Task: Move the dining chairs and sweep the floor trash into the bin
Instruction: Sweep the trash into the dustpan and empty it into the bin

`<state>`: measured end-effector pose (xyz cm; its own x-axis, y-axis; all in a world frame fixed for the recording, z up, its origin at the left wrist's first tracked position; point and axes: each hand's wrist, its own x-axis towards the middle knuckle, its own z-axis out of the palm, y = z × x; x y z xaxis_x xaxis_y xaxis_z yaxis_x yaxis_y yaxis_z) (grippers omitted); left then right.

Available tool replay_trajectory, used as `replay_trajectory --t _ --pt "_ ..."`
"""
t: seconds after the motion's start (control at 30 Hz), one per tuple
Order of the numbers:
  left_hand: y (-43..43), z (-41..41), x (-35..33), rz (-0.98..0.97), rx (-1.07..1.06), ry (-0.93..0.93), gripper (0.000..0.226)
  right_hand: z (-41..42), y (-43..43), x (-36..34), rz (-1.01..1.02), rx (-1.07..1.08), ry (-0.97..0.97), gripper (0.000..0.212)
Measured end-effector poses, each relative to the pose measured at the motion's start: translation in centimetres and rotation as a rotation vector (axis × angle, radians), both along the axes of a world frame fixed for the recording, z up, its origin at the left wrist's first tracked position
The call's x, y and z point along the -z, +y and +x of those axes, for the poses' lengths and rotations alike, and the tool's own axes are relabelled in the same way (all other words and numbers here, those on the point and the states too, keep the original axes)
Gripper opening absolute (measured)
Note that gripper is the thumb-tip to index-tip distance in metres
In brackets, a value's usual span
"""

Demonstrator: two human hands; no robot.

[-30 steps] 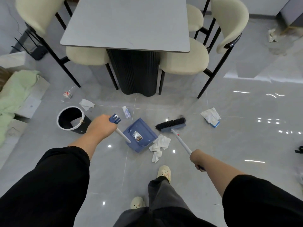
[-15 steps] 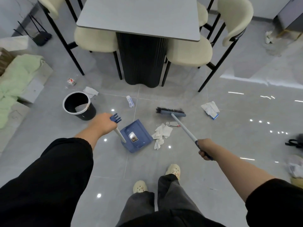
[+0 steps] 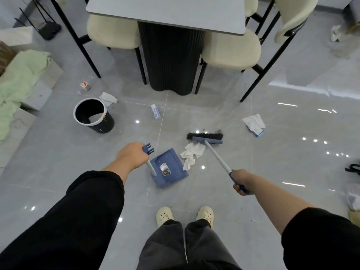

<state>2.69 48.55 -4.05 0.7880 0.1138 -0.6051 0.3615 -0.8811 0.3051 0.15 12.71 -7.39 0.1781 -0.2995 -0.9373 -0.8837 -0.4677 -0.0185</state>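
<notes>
Left hand: the left hand (image 3: pixel 134 155) was closed round the white handle of the blue dustpan (image 3: pixel 171 170), just below its comb-shaped top end.
Right hand: the right hand (image 3: pixel 241 183) was clamped on the blue grip of the broom (image 3: pixel 218 157); the two hands were well apart.
Broom: its black bristle head lay on the floor tiles, with the handle slanting back toward the person.
Paper in work: a crumpled white tissue (image 3: pixel 191 153) lay between the broom head and the dustpan, touching the head and just beside the pan's edge, not yet inside it.
Dustpan: it rested on the floor in front of the person's feet; I saw only a sticker in it, no trash.
Bin: the black bin (image 3: pixel 107 123) with a white rim stood upright to the left, apart from the dustpan. A pale patch inside was paper or a reflection; I could not tell which.
Other trash: a small clear bottle (image 3: pixel 155 112) lay near the table base, a second tissue (image 3: pixel 108 98) just behind the bin, a small red-and-white carton (image 3: pixel 84 86) further back, and a tissue wad with a blue packet (image 3: pixel 254 124) to the right.
Chairs: the cream dining chairs (image 3: pixel 231 49) stood tucked against the grey table (image 3: pixel 165 12).
Progress: to my judgement the task was at an early stage. The chairs seemed not moved, most trash was on the floor, and the first tissue waited to be pushed into the pan.
</notes>
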Motion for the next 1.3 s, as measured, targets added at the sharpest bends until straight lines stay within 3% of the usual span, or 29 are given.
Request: replay_trajectory --t 0.27,0.4,0.6,0.77,1.07,1.2,1.3 --pt "-3.8 -0.7 0.3 0.009 -0.059 0.005 0.014 -7.4 3.5 -2.7 0.195 -0.025 0.018 0.037" --pt "-4.2 -0.7 -0.2 0.053 -0.082 0.027 0.011 -8.8 2.5 -5.5 0.274 0.066 0.031 0.038" --pt "-4.4 -2.0 -0.5 0.029 -0.164 0.072 0.022 -8.4 -1.3 -8.7 0.186 -0.057 -0.124 0.042" --pt "-4.6 -4.1 -0.3 0.027 -0.209 0.111 0.026 -5.5 -2.0 -7.4 0.11 -0.115 -0.19 0.042" --pt "-5.4 -6.3 0.7 0.075 -0.222 0.114 0.026 -7.1 -0.9 -5.0 0.292 0.062 0.066 0.018" --pt "-5.7 -6.5 0.4 0.037 -0.245 0.102 0.013 -7.7 -3.9 -7.6 0.421 0.172 0.092 0.024" --pt "-5.5 -7.3 -0.2 0.028 -0.235 0.107 0.007 -7.0 -5.6 -9.9 0.401 0.094 0.021 0.03"
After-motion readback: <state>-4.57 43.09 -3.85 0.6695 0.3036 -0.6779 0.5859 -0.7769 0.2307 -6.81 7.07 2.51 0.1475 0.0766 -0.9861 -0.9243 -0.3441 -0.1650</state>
